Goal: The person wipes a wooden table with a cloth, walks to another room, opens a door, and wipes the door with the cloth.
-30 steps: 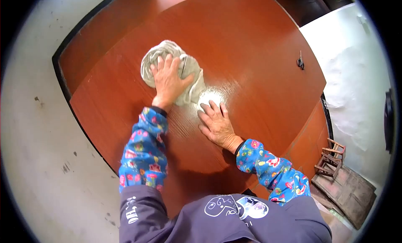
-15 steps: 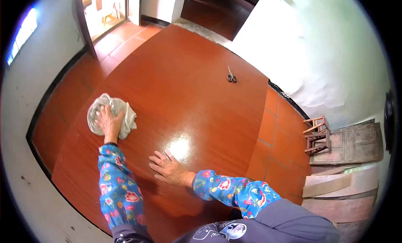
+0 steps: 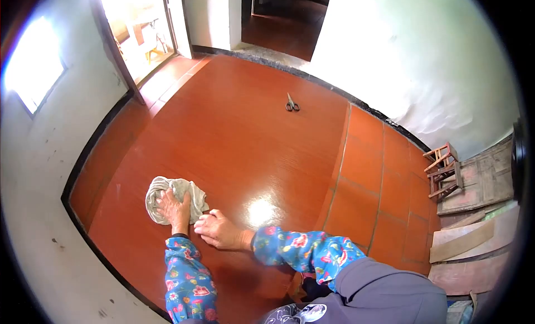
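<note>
Head view: left hand [image 3: 175,210] spread atop the crumpled cloth [image 3: 194,193]; right hand [image 3: 219,231], fingers bent, just beside its right end, grip unclear.

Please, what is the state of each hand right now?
Left hand: open, laid on the cloth.
Right hand: fingers partly curled, close beside the cloth; whether it holds anything cannot be told.

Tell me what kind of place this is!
Probably a room in somebody's home, though I can't be sure. There's a red tiled floor, little wooden stools by the wall, and scissors lying on a big red-brown surface.
</note>
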Motion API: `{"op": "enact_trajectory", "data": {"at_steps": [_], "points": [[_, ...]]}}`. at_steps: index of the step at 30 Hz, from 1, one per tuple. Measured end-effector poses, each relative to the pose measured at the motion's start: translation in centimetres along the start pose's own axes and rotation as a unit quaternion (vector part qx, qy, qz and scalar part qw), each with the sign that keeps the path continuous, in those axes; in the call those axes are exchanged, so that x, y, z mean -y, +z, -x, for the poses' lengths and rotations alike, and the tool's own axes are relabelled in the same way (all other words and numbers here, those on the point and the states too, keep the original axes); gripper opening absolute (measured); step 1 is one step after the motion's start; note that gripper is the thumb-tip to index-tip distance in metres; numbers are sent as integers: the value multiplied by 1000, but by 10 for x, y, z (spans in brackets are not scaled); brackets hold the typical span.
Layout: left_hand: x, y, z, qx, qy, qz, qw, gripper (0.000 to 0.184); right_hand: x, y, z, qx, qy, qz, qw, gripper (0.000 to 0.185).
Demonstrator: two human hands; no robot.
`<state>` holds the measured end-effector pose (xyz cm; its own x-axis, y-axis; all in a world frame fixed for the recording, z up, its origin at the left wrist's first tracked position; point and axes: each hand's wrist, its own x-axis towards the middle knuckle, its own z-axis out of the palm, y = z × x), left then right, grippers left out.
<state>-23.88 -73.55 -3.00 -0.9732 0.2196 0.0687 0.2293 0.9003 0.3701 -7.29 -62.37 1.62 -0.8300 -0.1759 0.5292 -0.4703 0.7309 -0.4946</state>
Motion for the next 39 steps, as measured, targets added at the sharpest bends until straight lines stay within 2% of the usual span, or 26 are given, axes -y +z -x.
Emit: {"op": "enact_trajectory", "data": {"at_steps": [4,5,7,8,9,10,11,12,13,15,17,18,19,20,22,24,25,27,30,31,34,35,36,37,38,39], "points": [[-11,-3,0,1,-15,3,1000,77,-21,-25,-36,-85,99,15,991,34],[-14,-3,4,7,-21,25,999,76,-36,-17,-41,-107,95,46,989,34],[-19,-3,7,-27,29,32,999,74,-50,-33,-60,-77,89,75,990,31],[-24,7,11,-68,50,37,996,72,-65,-28,-63,-112,103,38,988,29],[-39,-3,15,-45,42,43,997,70,-71,-36,-70,-91,143,6,986,29],[-55,-12,20,-22,34,48,998,68,-75,-42,-78,-77,118,71,987,31],[-70,-21,24,1,25,52,998,66,-74,-52,-86,-59,111,77,989,30],[-76,-17,30,2,10,66,998,70,-82,-48,-91,-39,123,64,990,31],[-80,-18,24,58,-2,40,997,72,-91,-44,-101,-20,178,-4,984,34],[-91,-47,13,70,32,54,996,61,-111,-36,-120,-21,174,-10,984,38],[-76,-62,-13,41,62,222,972,50,-131,-32,-148,6,153,17,988,39],[-78,-79,64,1,80,303,950,45,-85,-52,-97,14,121,32,992,40],[-74,-97,58,-96,82,246,961,35,-80,-54,-105,32,94,36,994,41],[-48,-99,47,-187,88,186,961,36,-75,-57,-114,48,69,41,996,42],[6,-104,43,-232,-1,52,971,38,-61,-45,-99,91,24,80,992,45],[60,-94,30,-188,-114,-41,975,56,-65,-33,-94,121,16,119,985,48],[74,-95,27,-156,-134,-78,976,61,-62,-36,-96,132,9,141,981,49],[89,-90,19,-95,-155,-88,979,64,-66,-39,-102,136,5,140,981,43],[76,-90,39,-70,-158,-161,972,67,-74,-48,-125,129,-31,150,980,34],[79,-89,37,-63,-164,-163,971,67,-91,-34,-147,133,-10,151,980,33],[79,-84,31,-51,-162,-159,972,69,-152,1,-219,18,-67,131,989,31],[80,-83,30,-46,-164,-166,971,70,-161,2,-250,13,-82,134,988,31],[78,-83,30,-44,-167,-161,972,70,-189,24,-265,46,-54,162,984,35],[76,-84,30,-41,-172,-157,972,71,-184,25,-283,80,46,256,962,38],[72,-86,30,-32,-185,-137,972,73,-219,42,-290,31,-5,280,959,45],[67,-90,33,-30,-185,-135,973,73,-230,46,-300,28,2,299,954,45]]}}
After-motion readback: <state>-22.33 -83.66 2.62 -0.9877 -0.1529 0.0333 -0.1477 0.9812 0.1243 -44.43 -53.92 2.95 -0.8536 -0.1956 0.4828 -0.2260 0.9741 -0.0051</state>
